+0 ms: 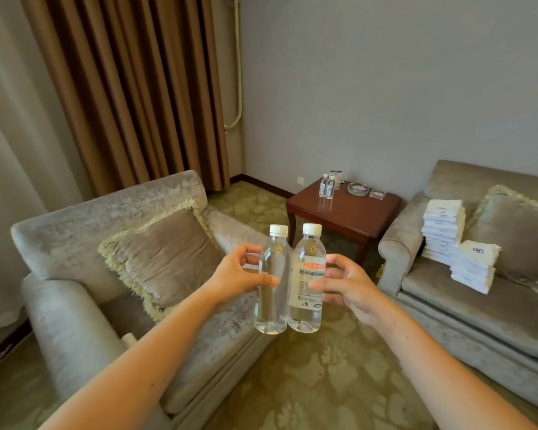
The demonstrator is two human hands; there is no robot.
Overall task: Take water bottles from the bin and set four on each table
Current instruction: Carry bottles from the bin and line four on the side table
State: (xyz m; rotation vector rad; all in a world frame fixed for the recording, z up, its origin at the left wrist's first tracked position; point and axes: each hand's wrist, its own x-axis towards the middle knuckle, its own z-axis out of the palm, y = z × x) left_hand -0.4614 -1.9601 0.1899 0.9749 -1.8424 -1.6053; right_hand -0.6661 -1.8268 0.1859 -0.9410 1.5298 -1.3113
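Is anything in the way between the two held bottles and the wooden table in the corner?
Nothing visible. Bare carpet runs from the held bottles to the table, between armchair and sofa. The table's near part is bare; two bottles and an ashtray stand at its back.

No text fully readable.
- Labelled bottle [306, 283], centre frame: white label with an orange-red band on top, white characters blurred. Dense small print below, illegible. The bold dark line near the label bottom may be digits, can't make it out.
- Plain bottle [272, 283], just left of it: small gold round emblem near the shoulder, no legible text.
- Lower towel stack [474, 265], right of frame: blue monogram on top, undecipherable.
- Taller towel stack [443, 231]: fainter dark mark on top, same.
- Card [335, 177] on the far table [339, 215], upper centre: print too small.
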